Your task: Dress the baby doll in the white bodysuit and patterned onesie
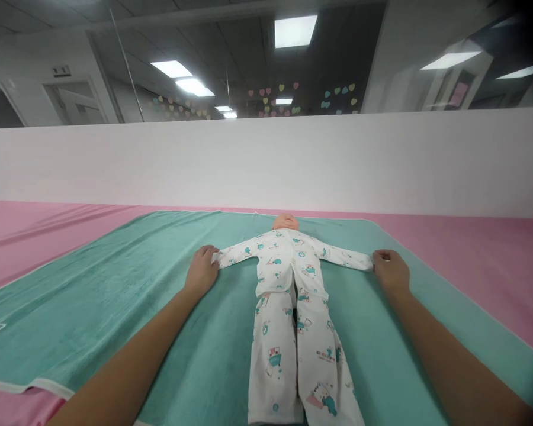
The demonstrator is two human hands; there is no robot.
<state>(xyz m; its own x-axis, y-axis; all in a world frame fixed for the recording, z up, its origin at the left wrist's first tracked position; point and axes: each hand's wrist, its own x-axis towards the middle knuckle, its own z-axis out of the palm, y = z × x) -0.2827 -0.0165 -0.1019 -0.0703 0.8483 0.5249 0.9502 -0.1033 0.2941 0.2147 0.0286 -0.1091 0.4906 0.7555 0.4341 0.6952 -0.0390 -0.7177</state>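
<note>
A baby doll lies on its back on a teal towel, dressed in a white printed sleepsuit with both sleeves stretched out sideways. My left hand is closed on the end of the doll's left-side sleeve cuff. My right hand is closed on the end of the other sleeve cuff. Both my forearms reach in from the bottom corners, one on each side of the doll's legs.
The towel lies on a pink padded surface that runs up to a low white wall. Above the wall is glass with heart stickers and ceiling lights.
</note>
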